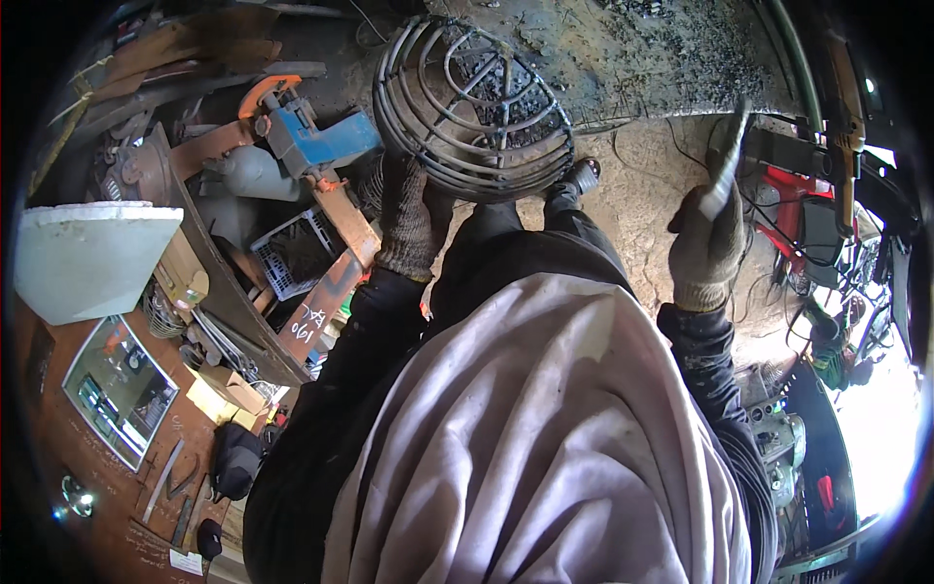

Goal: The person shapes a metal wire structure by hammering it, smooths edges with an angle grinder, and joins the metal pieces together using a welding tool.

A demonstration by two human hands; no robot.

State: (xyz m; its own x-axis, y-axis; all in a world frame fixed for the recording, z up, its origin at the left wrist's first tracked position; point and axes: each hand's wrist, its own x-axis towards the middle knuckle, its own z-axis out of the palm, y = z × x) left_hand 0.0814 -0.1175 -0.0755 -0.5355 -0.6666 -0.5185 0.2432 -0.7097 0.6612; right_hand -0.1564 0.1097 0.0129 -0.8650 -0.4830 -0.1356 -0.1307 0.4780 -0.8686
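Note:
A rounded cage of bent metal rods (501, 131), ringed and dome-like, stands at top centre in front of my legs. At its lower left rim is my left hand (407, 219) in a knitted work glove. It is closed on the rods, with the fingertips partly hidden. Out to the right, apart from the cage, my right hand (707, 243) is raised in a matching glove. Its fingers are wrapped round a long, narrow, pale tool (728, 167) pointing away from me. The tool is blurred, and its exact kind does not show.
A blue machine with orange parts (316, 136) stands left of the cage, near a grey cylinder (255, 172) and a plastic crate (295, 255). Dark scraps litter the worktop (671, 63) ahead. Cables and a red machine (783, 209) lie to the right.

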